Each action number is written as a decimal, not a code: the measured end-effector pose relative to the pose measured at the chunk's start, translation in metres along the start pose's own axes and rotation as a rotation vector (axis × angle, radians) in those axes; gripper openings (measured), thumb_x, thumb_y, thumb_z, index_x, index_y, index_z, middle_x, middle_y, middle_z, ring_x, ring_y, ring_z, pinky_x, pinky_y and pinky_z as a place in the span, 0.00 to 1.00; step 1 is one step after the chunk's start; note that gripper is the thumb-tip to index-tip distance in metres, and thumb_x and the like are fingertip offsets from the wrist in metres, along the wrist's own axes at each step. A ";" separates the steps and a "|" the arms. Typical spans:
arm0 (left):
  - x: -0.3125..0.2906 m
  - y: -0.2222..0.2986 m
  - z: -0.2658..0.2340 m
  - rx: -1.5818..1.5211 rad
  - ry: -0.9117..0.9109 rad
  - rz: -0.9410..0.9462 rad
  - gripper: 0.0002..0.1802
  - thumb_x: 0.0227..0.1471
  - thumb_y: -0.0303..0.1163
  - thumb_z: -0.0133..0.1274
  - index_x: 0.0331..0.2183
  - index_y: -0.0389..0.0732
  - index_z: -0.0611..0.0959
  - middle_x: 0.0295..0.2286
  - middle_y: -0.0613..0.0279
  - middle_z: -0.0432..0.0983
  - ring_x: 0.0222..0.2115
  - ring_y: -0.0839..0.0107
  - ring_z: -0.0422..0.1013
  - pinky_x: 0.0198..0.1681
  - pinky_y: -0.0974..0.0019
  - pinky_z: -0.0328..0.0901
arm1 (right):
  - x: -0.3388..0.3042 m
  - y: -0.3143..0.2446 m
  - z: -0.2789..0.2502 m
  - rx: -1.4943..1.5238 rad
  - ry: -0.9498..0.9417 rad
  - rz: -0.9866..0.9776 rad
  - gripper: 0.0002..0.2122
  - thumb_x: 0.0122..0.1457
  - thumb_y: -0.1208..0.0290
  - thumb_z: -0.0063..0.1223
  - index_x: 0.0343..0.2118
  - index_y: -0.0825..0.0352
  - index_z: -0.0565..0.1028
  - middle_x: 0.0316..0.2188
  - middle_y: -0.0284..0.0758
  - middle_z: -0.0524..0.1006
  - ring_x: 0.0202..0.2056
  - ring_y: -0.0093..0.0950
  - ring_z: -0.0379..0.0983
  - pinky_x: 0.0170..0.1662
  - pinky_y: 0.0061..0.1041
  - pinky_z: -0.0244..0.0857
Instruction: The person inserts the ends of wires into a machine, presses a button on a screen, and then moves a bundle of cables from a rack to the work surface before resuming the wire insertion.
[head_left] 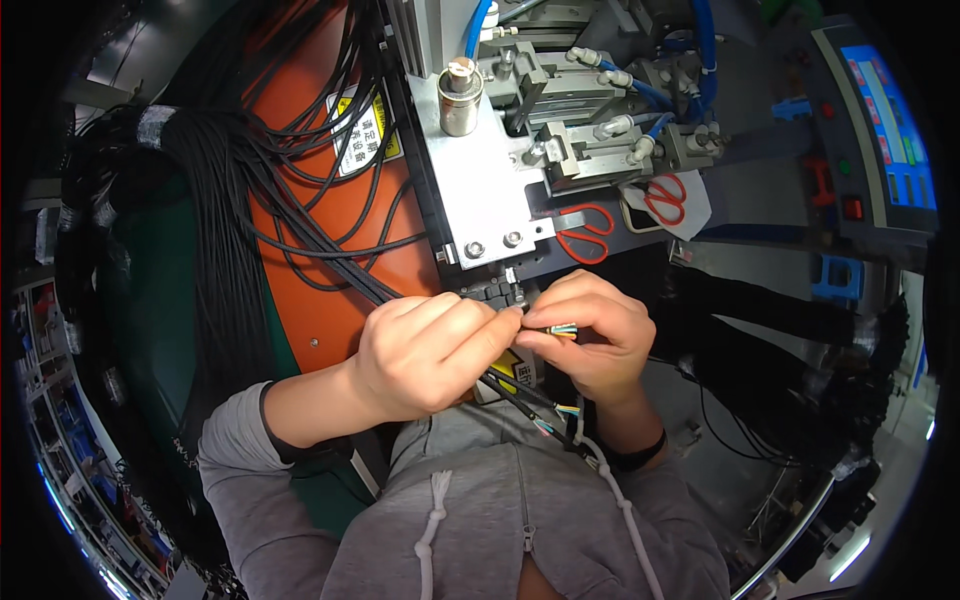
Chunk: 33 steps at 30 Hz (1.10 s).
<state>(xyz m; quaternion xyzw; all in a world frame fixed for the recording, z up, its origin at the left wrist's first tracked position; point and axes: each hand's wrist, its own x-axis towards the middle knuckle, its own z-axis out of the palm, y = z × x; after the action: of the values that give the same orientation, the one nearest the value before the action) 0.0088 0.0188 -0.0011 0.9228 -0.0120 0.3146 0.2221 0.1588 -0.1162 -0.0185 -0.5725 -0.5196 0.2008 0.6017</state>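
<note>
My left hand (430, 352) is closed around several thin black cables (330, 262) that run up and left over an orange panel (325, 300). My right hand (592, 335) pinches a cable end (562, 329) whose small coloured wires stick out between thumb and forefinger. Both hands meet just below a small black fixture (494, 292) at the lower edge of a grey metal machine (480, 190). More stripped cable ends (556, 415) hang below the hands, over my grey hooded top.
A thick bundle of black cables (215, 230) drapes over the left. Red-handled scissors (585, 232) lie beside the machine plate, a second pair (666, 198) further right. Blue air hoses (652, 95) feed the machine head. A control panel with a blue screen (890, 140) stands at right.
</note>
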 end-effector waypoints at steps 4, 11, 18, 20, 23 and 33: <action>-0.003 0.001 0.001 -0.030 0.055 -0.060 0.10 0.41 0.27 0.64 0.29 0.33 0.84 0.20 0.61 0.74 0.16 0.72 0.71 0.17 0.71 0.62 | 0.001 0.000 0.023 0.385 0.308 -0.047 0.14 0.43 0.80 0.70 0.35 0.73 0.78 0.30 0.40 0.80 0.30 0.30 0.77 0.33 0.23 0.70; -0.002 -0.002 0.003 -0.053 0.092 -0.022 0.11 0.39 0.27 0.65 0.29 0.33 0.82 0.21 0.61 0.71 0.16 0.70 0.69 0.16 0.69 0.61 | -0.001 0.002 0.028 0.342 0.327 0.005 0.15 0.50 0.77 0.66 0.39 0.74 0.75 0.33 0.43 0.79 0.33 0.30 0.75 0.38 0.25 0.70; -0.002 -0.002 0.008 -0.013 0.121 -0.022 0.08 0.39 0.26 0.59 0.27 0.39 0.81 0.21 0.69 0.69 0.17 0.77 0.66 0.15 0.73 0.58 | 0.001 0.004 0.015 0.216 0.144 -0.013 0.08 0.47 0.82 0.66 0.30 0.72 0.78 0.29 0.39 0.78 0.31 0.27 0.74 0.35 0.23 0.68; -0.001 -0.001 0.008 -0.007 0.098 -0.025 0.07 0.39 0.26 0.59 0.27 0.40 0.81 0.21 0.69 0.67 0.17 0.77 0.66 0.15 0.73 0.58 | 0.003 0.004 0.008 0.327 0.104 0.119 0.07 0.47 0.82 0.66 0.30 0.71 0.79 0.29 0.38 0.79 0.31 0.28 0.74 0.34 0.24 0.67; -0.001 -0.001 0.007 0.013 0.050 -0.037 0.06 0.39 0.26 0.59 0.26 0.40 0.80 0.21 0.69 0.65 0.17 0.77 0.66 0.15 0.73 0.59 | 0.005 0.002 0.006 0.034 0.175 -0.024 0.08 0.44 0.83 0.67 0.27 0.71 0.78 0.28 0.37 0.78 0.29 0.25 0.74 0.33 0.22 0.67; 0.000 -0.001 0.007 -0.053 0.021 -0.085 0.09 0.37 0.27 0.57 0.27 0.40 0.79 0.22 0.68 0.65 0.18 0.77 0.67 0.16 0.72 0.61 | 0.006 0.002 0.005 0.173 0.150 0.077 0.09 0.42 0.84 0.68 0.26 0.70 0.77 0.26 0.35 0.77 0.28 0.23 0.73 0.31 0.20 0.66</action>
<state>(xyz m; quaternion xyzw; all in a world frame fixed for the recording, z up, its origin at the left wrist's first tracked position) 0.0132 0.0168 -0.0070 0.9128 0.0211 0.3143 0.2598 0.1573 -0.1088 -0.0187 -0.5512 -0.4315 0.2243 0.6780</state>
